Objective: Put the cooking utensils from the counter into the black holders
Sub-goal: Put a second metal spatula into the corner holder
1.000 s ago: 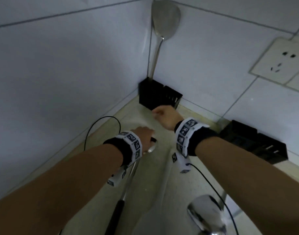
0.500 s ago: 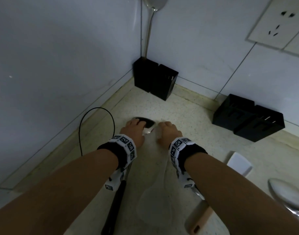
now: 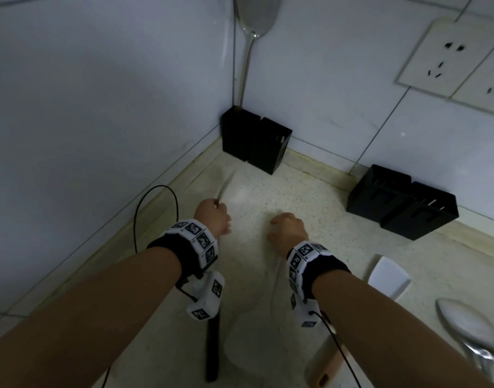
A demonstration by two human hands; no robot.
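Observation:
Two black holders stand against the walls: one in the corner [image 3: 264, 148] with a steel spatula [image 3: 255, 15] standing upright in it, the other [image 3: 402, 203] further right. My left hand [image 3: 213, 219] is closed round a black-handled utensil [image 3: 212, 351]; its thin metal shaft points up toward the corner and is blurred. My right hand [image 3: 289, 231] is closed on a pale, blurred utensil [image 3: 251, 340] whose wide end hangs below my wrist. What kind of utensil it is cannot be told. A wooden handle [image 3: 324, 371] shows beneath my right forearm.
A white spatula head [image 3: 388, 275] and a steel ladle [image 3: 470, 329] lie on the speckled counter [image 3: 310, 191] at the right. A black cable [image 3: 156, 208] loops along the left wall. Wall sockets [image 3: 447, 57] sit at the upper right.
Both hands have closed on utensils and lifted them off the counter. The left one's shaft now tilts toward the corner holder. The view has tipped up slightly.

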